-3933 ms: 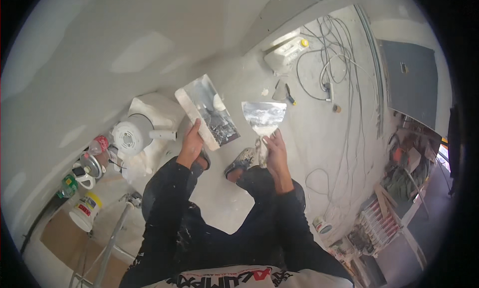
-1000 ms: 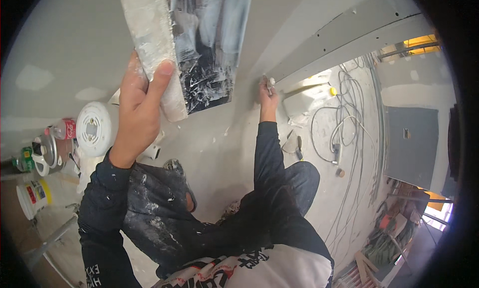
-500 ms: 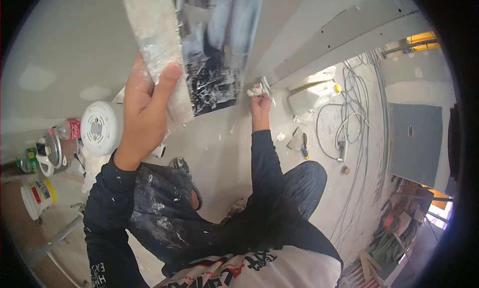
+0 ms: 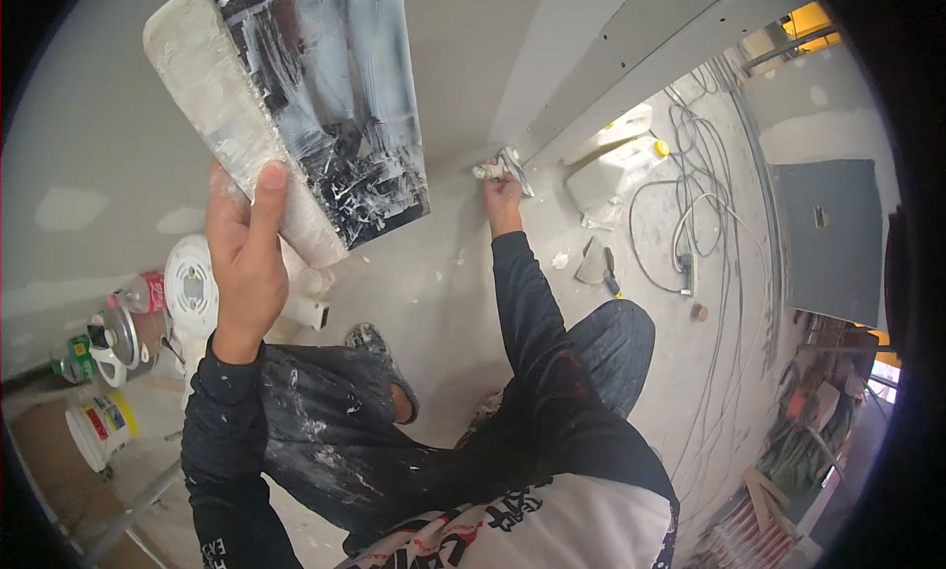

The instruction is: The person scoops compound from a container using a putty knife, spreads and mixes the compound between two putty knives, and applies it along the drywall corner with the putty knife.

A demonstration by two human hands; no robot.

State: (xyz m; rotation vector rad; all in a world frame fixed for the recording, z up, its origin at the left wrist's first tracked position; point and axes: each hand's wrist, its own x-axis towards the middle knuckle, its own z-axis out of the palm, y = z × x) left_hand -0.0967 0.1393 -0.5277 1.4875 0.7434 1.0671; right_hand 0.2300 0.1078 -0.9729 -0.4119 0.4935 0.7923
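Observation:
My left hand [image 4: 251,249] grips a wide plastering blade [image 4: 330,106] by its thick, plaster-caked white edge, thumb on top. The dark, shiny face of the blade is streaked with white compound, heaviest toward the lower end. Farther ahead, low by the base of the grey wall, my right hand [image 4: 503,197] is closed round the whitish handle of a small putty knife [image 4: 516,173]. Its metal blade points to the right, close to the wall's foot; whether it touches cannot be made out.
On the right lie a scraper [image 4: 594,264], a translucent jug [image 4: 621,180] with a yellow cap and looped cables [image 4: 709,204]. To the left stand a white bucket [image 4: 101,431], a white round-ended object [image 4: 192,286], a red-labelled bottle [image 4: 145,293] and a lidded pot [image 4: 121,334].
My left hand and the plastering blade have moved left, with more of the blade now showing. My right hand has shifted slightly left and up, still holding the putty knife. The view has moved a little.

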